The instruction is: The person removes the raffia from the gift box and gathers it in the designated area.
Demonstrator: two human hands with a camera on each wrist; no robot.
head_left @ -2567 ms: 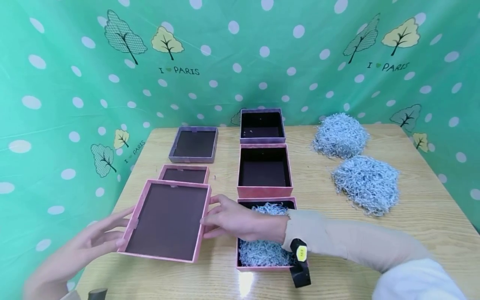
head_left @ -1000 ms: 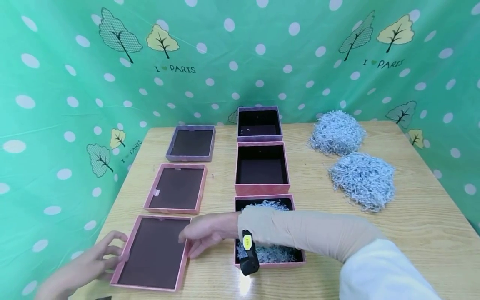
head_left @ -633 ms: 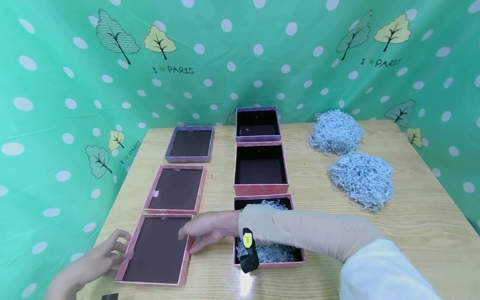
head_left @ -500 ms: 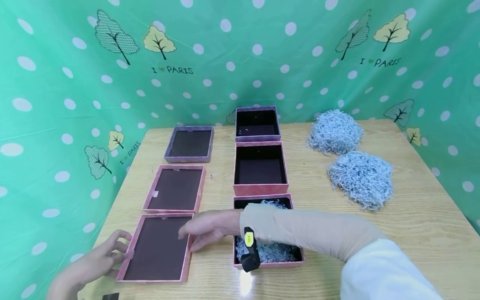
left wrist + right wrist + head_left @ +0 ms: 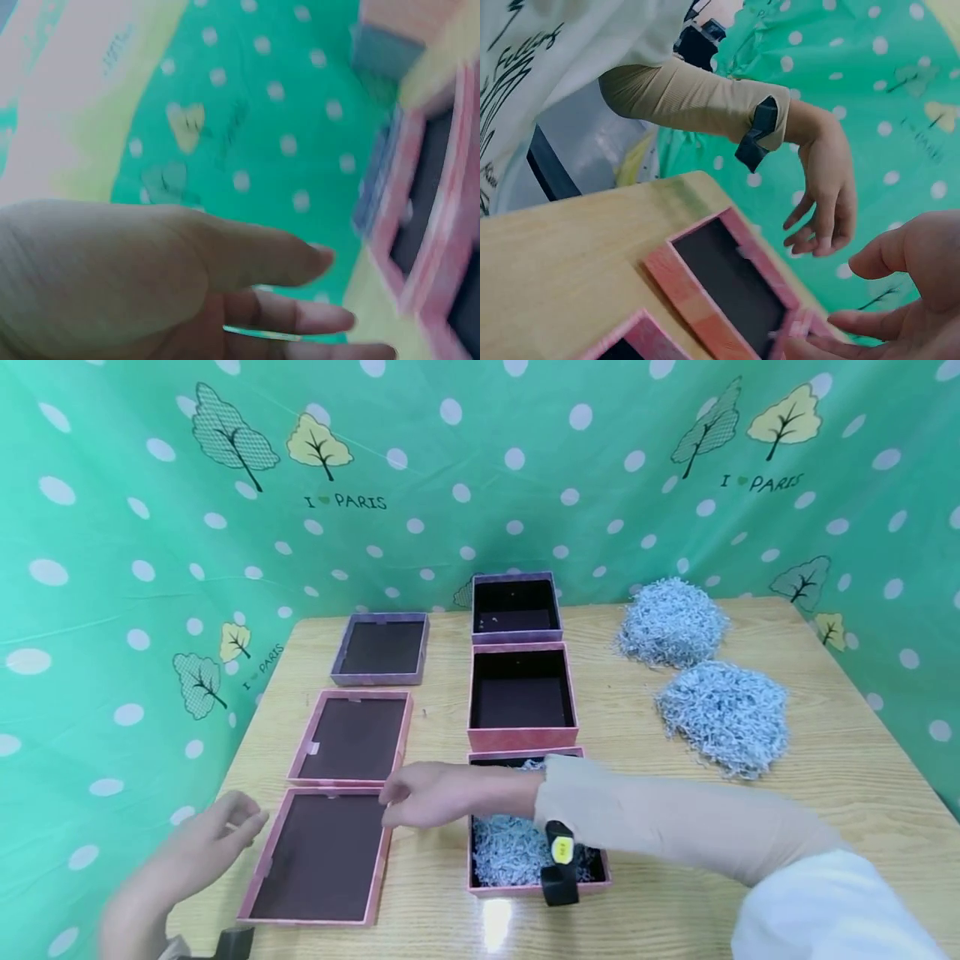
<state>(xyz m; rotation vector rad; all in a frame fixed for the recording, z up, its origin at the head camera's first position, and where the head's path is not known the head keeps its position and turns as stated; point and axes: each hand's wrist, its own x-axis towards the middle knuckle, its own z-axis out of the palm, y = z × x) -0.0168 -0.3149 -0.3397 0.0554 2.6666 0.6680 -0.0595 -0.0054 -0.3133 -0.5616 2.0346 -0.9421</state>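
Both hands free, nothing held. Left hand (image 5: 198, 852) raised just off the left edge of the near pink lid (image 5: 321, 856), fingers loose and apart, not touching. Right hand (image 5: 427, 793) hovering at the lid's far right corner, fingers relaxed, forearm crossing above the near pink box (image 5: 536, 881) packed with shredded paper. Lid lying flat on the worktop (image 5: 825, 827), inside up, squared in line behind with a second pink lid (image 5: 352, 737) and a purple lid (image 5: 382, 647); apparently laid so that each lid sits beside its own box. Beyond the filled box, an empty pink box (image 5: 522, 697) and an empty purple box (image 5: 516, 607); two shredded-paper heaps (image 5: 723, 714) well to the right.

Right wrist view alone confirms the left hand (image 5: 821, 187) hanging clear above the lid (image 5: 727, 281). Left wrist view blurred; only loose fingers (image 5: 285, 255) and a pink edge legible.
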